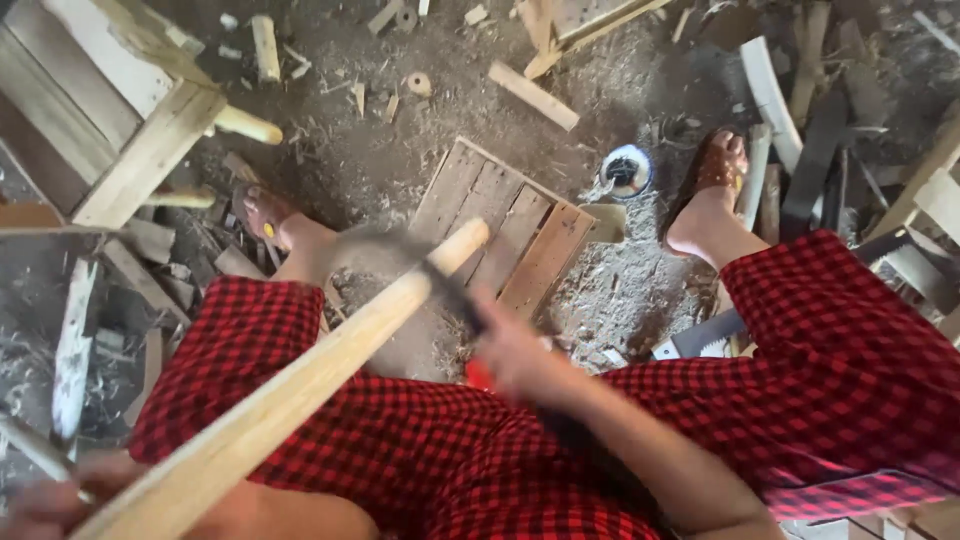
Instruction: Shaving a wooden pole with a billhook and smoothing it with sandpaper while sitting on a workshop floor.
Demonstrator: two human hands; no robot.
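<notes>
Head view is showing me sitting in my red-and-black checked garment (800, 370), knees apart, over a dirt floor (350, 150) littered with offcuts. A small slatted wooden pallet (500, 225) is lying between my sandalled feet. Across my lap I am holding a long pale wooden pole (290, 390), round and smooth, slanting up from lower left to its blunt end near the pallet. My left hand (45, 505) is gripping its lower end, fingers closed around it. My right hand (515, 360) is blurring, clamped on a dark-bladed tool (445, 285) with a red handle, its blade crossing the pole near the tip.
</notes>
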